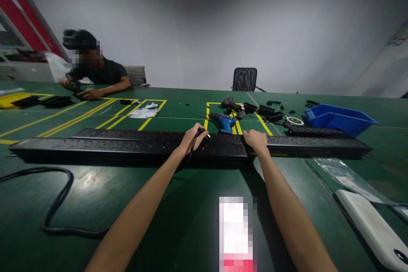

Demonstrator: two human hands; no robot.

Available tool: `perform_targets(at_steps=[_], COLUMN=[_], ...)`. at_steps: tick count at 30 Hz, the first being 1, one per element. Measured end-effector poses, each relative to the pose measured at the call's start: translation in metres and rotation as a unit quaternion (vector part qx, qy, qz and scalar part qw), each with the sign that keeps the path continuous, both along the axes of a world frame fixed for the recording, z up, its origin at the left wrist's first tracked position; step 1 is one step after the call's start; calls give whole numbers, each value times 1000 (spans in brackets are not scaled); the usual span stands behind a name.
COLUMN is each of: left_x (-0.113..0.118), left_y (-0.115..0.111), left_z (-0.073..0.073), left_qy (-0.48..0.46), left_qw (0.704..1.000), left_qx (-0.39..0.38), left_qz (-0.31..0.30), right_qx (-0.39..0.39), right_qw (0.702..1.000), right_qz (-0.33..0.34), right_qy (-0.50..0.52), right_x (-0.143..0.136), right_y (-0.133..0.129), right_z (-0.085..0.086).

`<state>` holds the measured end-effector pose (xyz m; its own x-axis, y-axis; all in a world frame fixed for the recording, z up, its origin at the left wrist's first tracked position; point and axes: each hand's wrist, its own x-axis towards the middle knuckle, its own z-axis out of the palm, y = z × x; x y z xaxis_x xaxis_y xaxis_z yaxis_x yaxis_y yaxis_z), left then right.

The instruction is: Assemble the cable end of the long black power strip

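we reach both bare arms straight out over the green table (197,204), forearms nearly level and converging slightly toward a long black power strip (134,146) that lies crosswise in front of us, with a second power strip (318,142) carrying on to the right and a third strip (127,134) just behind. our left hand (193,136) rests palm down on the near strip, fingers curled around a small black tool (204,134) whose tip pokes out past the knuckles; a thin black cord (192,149) hangs from the grip. our right hand (256,139) sits beside it, well apart, fingers bent narrow and pressed onto the strip's top edge, holding nothing we can see. beyond the strips lie a blue cordless drill (225,122), a blue bin (339,119), a roll of tape (295,120) and loose black parts. a thick black cable (57,204) loops at near left. far left, another person (98,72) leans on the table with both forearms down.
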<state>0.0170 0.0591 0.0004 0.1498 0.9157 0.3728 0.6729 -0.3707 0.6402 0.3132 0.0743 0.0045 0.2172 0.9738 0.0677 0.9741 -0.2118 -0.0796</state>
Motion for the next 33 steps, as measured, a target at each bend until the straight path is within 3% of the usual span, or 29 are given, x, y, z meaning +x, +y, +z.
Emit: perform_targets(at_steps=[11,21,33], left_x=[0,10,11], left_y=[3,-12,-20], left_z=[-5,8,10], left_qy=[47,163,158], left_qw=[998,980,977], left_qx=[30,108,117], left_qz=[-21,-41,-77], right_qx=[-2,1,6], right_qw=[1000,1000,1000], right_qz=[-6,-3,-8], right_qy=[9,11,3], right_x=[0,0,-2], right_y=[1,0,-1], right_z=[-1,-1,-1])
